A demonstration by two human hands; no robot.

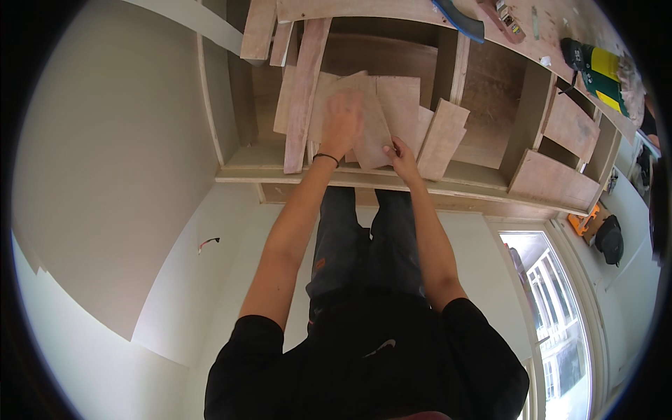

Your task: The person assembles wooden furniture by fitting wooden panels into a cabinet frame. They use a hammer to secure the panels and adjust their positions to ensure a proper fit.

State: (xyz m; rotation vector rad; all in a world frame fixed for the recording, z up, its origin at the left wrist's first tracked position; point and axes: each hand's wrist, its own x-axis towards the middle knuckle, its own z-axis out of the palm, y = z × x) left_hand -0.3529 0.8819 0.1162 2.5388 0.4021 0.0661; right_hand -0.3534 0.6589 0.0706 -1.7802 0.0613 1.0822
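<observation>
Right hand (402, 159) is pinching a thin wooden board (375, 133) by its edge among loose boards (400, 94) in the cabinet frame (458, 187); left hand (344, 120) is blurring over them, grip unclear

Daylight glares through the window (558, 315), near right; the far compartments (493, 105) sit in shadow; the left hand (344, 120) is blurred; edges bow toward a black rim.
</observation>
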